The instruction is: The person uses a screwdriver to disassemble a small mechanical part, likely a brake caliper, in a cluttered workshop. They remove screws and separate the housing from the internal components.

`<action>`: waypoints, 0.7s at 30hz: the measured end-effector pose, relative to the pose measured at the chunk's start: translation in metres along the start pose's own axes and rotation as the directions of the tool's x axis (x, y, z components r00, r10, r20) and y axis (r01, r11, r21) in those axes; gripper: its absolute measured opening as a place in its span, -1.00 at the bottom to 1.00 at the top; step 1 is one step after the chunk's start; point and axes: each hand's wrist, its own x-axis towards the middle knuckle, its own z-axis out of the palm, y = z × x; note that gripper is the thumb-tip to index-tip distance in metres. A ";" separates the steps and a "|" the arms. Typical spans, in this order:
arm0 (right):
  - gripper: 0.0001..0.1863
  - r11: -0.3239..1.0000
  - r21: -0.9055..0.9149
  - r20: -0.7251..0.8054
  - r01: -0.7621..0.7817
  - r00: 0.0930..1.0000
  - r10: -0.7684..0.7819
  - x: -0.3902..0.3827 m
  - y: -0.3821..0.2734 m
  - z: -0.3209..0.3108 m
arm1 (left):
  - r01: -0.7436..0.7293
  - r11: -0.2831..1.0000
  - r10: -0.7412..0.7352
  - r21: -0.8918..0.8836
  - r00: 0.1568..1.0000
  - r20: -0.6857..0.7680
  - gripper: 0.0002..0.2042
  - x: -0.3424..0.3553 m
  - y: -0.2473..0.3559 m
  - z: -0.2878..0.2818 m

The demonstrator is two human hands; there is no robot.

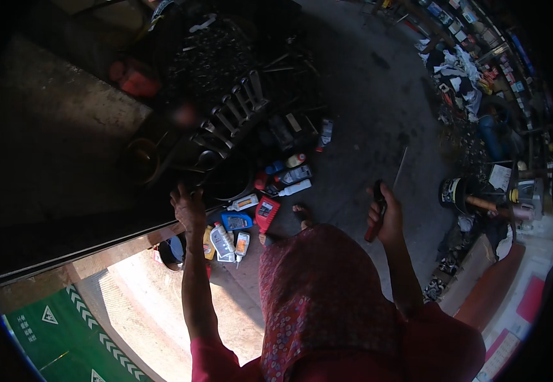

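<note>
My right hand (pixel 388 213) is closed around the handle of a screwdriver (pixel 402 167). Its handle is red and black, and the thin metal shaft points up and away over the floor. On the other side, my left hand (pixel 189 209) reaches to the dark bench edge, its fingers bent and apart in shadow. I make out nothing held in it. Just beyond those fingers lies a round-headed metal tool (pixel 207 159). Farther off, several wrenches (pixel 238 108) stand in a slanting row, their ends catching light.
Bottles and cans stand below the bench, among them a red bottle (pixel 266 213) and a blue can (pixel 236 221). A black bucket (pixel 453 193) is at the right, near scattered parts and rags (pixel 461 76). A green mat (pixel 53 331) lies lower left.
</note>
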 end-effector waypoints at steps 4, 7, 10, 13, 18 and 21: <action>-0.51 1.000 0.007 0.014 -0.024 1.000 0.024 0.001 0.000 0.002 | -0.114 0.991 0.118 0.064 0.991 -0.067 -0.48 -0.002 0.000 -0.004; -0.51 0.999 0.017 0.015 -0.035 0.999 0.035 0.003 0.002 0.004 | -0.152 0.982 0.160 0.110 0.985 -0.071 -0.48 -0.005 0.006 -0.012; -0.51 0.999 0.012 0.023 -0.037 0.999 0.036 0.003 0.004 0.005 | -0.174 0.971 0.186 0.163 0.981 -0.062 -0.47 -0.007 0.009 -0.019; -0.50 0.999 0.016 0.045 -0.031 0.999 0.030 0.003 0.006 0.007 | -0.189 0.961 0.205 0.203 0.977 -0.056 -0.46 -0.009 0.010 -0.026; -0.49 0.999 0.028 0.069 -0.034 0.997 0.032 0.002 0.010 0.009 | -0.237 0.943 0.262 0.235 0.962 -0.081 -0.46 -0.012 0.013 -0.038; -0.48 0.998 0.047 0.081 -0.044 0.996 0.040 0.003 0.013 0.007 | -0.238 0.939 0.263 0.249 0.962 -0.073 -0.47 -0.013 0.017 -0.044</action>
